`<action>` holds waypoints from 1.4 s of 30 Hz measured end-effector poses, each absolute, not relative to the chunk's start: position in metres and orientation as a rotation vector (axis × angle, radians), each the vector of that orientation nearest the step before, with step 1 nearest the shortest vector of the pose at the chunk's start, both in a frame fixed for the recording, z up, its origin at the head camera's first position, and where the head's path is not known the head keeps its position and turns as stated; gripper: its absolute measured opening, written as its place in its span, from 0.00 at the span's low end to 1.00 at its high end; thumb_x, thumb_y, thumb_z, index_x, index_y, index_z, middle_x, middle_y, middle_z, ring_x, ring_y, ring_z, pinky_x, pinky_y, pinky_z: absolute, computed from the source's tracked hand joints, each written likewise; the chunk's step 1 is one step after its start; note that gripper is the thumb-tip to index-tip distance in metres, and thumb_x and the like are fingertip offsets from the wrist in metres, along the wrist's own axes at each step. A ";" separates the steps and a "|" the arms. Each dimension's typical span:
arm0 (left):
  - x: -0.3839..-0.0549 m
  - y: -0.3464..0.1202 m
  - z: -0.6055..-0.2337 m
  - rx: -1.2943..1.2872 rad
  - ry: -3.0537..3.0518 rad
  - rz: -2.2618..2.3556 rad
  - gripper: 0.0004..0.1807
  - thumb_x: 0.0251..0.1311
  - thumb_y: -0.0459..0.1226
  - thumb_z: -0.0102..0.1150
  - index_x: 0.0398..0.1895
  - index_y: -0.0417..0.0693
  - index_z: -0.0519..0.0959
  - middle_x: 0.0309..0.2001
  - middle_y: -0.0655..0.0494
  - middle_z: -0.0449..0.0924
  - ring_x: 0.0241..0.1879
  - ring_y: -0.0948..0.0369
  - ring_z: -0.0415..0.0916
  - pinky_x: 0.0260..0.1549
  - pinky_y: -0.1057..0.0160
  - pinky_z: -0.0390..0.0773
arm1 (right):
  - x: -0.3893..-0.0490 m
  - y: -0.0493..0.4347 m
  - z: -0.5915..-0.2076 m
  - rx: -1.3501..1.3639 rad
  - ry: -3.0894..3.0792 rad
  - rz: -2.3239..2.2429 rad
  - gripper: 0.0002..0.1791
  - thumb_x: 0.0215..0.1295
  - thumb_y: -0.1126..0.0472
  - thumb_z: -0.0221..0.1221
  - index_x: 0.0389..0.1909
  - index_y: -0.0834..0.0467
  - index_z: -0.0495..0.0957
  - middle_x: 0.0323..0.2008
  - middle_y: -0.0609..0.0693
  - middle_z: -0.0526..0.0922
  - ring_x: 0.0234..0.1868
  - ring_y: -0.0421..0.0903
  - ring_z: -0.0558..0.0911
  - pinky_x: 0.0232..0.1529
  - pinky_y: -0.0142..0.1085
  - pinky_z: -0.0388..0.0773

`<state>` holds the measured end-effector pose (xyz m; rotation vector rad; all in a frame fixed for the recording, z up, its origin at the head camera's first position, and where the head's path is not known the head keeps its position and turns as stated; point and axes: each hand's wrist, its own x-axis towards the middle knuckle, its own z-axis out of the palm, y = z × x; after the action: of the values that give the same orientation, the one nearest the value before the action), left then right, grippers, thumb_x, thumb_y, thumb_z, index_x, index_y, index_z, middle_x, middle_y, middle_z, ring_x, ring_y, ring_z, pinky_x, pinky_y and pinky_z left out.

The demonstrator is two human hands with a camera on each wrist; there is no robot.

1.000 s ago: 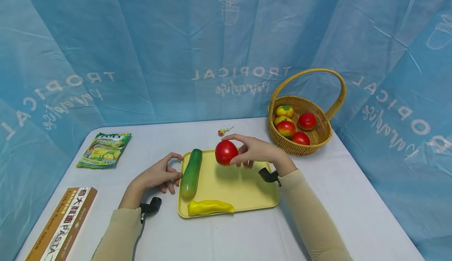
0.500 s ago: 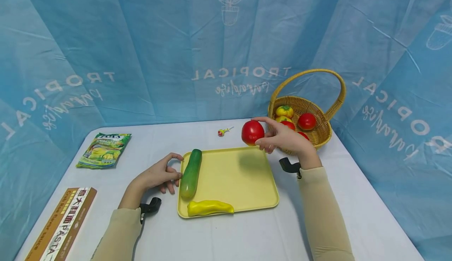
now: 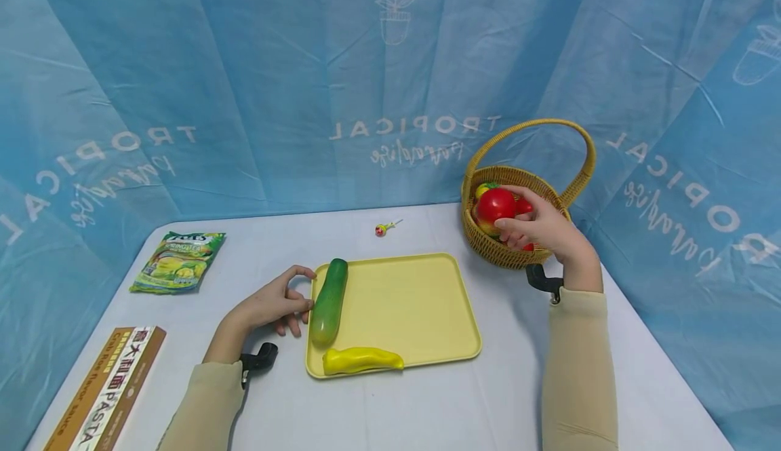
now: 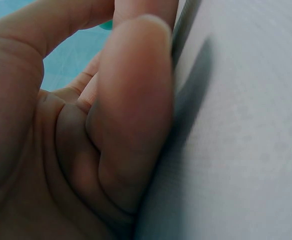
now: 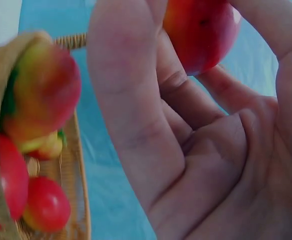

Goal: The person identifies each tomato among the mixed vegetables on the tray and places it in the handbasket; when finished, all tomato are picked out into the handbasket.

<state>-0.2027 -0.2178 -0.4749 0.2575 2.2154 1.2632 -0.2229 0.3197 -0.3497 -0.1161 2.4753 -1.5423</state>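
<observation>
My right hand (image 3: 539,224) pinches a round red fruit (image 3: 495,205), glossy like an apple, between thumb and fingers above the wicker basket (image 3: 502,256). From the right wrist, a yellowish patch shows on this fruit (image 5: 201,35). Several red and yellow fruits (image 5: 45,92) lie in the basket, partly covered by the hand in the head view. At the left rim of the yellow tray (image 3: 403,308), my left hand (image 3: 268,305) rests with its fingers loosely bent, index and thumb tips at the rim. Inside the tray lie a green cucumber-shaped vegetable (image 3: 329,305) and a yellow pepper (image 3: 363,360).
A tall handle (image 3: 552,123) arches over the basket. Behind the tray lies a small wrapped lollipop (image 3: 383,229). Further left are a green snack bag (image 3: 178,262) and a long pasta box (image 3: 106,390). A blue curtain (image 3: 293,98) hangs along the back.
My right hand has carried the red fruit from above the tray rightward and away from me, over the basket. The left hand has stayed at the tray's rim.
</observation>
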 end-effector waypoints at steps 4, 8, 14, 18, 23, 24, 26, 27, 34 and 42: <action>-0.202 -0.217 -0.474 0.260 2.213 1.254 0.34 0.72 0.41 0.62 0.75 0.54 0.56 0.31 0.50 0.88 0.20 0.56 0.86 0.18 0.66 0.79 | -0.225 0.339 -0.356 -0.036 2.502 -1.544 0.49 0.72 0.45 0.66 0.85 0.45 0.49 0.36 0.50 0.91 0.36 0.57 0.90 0.42 0.42 0.90; -0.202 -0.216 -0.473 0.265 2.207 1.248 0.34 0.72 0.41 0.61 0.75 0.53 0.56 0.32 0.50 0.88 0.20 0.56 0.86 0.18 0.66 0.79 | -0.229 0.355 -0.366 0.063 2.491 -1.565 0.50 0.73 0.44 0.65 0.86 0.46 0.46 0.33 0.45 0.90 0.34 0.52 0.90 0.40 0.38 0.89; -0.203 -0.216 -0.474 0.244 2.212 1.245 0.34 0.72 0.41 0.62 0.75 0.55 0.57 0.31 0.51 0.88 0.21 0.55 0.86 0.18 0.65 0.80 | -0.234 0.367 -0.379 0.200 2.458 -1.597 0.53 0.72 0.40 0.64 0.86 0.49 0.44 0.31 0.44 0.89 0.29 0.45 0.88 0.40 0.38 0.89; -0.204 -0.217 -0.476 0.247 2.209 1.246 0.34 0.72 0.41 0.62 0.75 0.55 0.56 0.31 0.51 0.88 0.21 0.55 0.86 0.18 0.65 0.80 | -0.235 0.369 -0.383 0.265 2.418 -1.620 0.55 0.72 0.40 0.64 0.87 0.50 0.41 0.30 0.44 0.89 0.26 0.42 0.86 0.40 0.38 0.90; -0.205 -0.219 -0.477 0.252 2.204 1.257 0.34 0.73 0.41 0.62 0.75 0.56 0.56 0.31 0.50 0.87 0.21 0.54 0.87 0.18 0.64 0.80 | -0.236 0.371 -0.385 0.303 2.401 -1.614 0.56 0.72 0.39 0.64 0.87 0.49 0.39 0.29 0.44 0.88 0.25 0.41 0.85 0.40 0.38 0.90; -0.206 -0.219 -0.477 0.251 2.204 1.258 0.34 0.73 0.41 0.62 0.75 0.56 0.56 0.31 0.50 0.87 0.21 0.54 0.87 0.18 0.65 0.80 | -0.236 0.371 -0.386 0.308 2.403 -1.608 0.56 0.72 0.39 0.64 0.87 0.49 0.39 0.29 0.44 0.88 0.25 0.41 0.85 0.41 0.38 0.90; -0.206 -0.219 -0.477 0.246 2.204 1.258 0.34 0.73 0.41 0.62 0.75 0.56 0.57 0.31 0.50 0.88 0.21 0.54 0.87 0.18 0.65 0.80 | -0.237 0.371 -0.386 0.316 2.402 -1.606 0.56 0.72 0.39 0.64 0.87 0.49 0.39 0.29 0.44 0.88 0.25 0.41 0.86 0.41 0.38 0.90; -0.206 -0.219 -0.477 0.243 2.204 1.257 0.34 0.73 0.41 0.62 0.75 0.56 0.57 0.31 0.51 0.88 0.21 0.54 0.87 0.18 0.65 0.80 | -0.237 0.371 -0.386 0.320 2.402 -1.605 0.56 0.72 0.40 0.64 0.87 0.49 0.39 0.29 0.44 0.88 0.25 0.41 0.86 0.40 0.38 0.90; -0.205 -0.218 -0.475 0.242 2.211 1.249 0.34 0.73 0.41 0.62 0.75 0.56 0.57 0.31 0.51 0.88 0.21 0.54 0.87 0.18 0.65 0.80 | -0.230 0.362 -0.373 0.339 2.382 -1.596 0.55 0.74 0.44 0.64 0.87 0.52 0.37 0.29 0.46 0.88 0.25 0.41 0.86 0.40 0.37 0.89; -0.205 -0.218 -0.476 0.250 2.209 1.247 0.34 0.72 0.42 0.62 0.75 0.55 0.56 0.31 0.50 0.88 0.21 0.54 0.87 0.19 0.64 0.80 | -0.233 0.364 -0.378 0.343 2.395 -1.575 0.56 0.73 0.45 0.65 0.87 0.52 0.38 0.30 0.45 0.89 0.27 0.42 0.87 0.40 0.37 0.89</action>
<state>-0.2051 -0.2182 -0.4761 0.2502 2.2091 1.2473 -0.2326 0.3645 -0.3776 0.3429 2.3952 -1.5747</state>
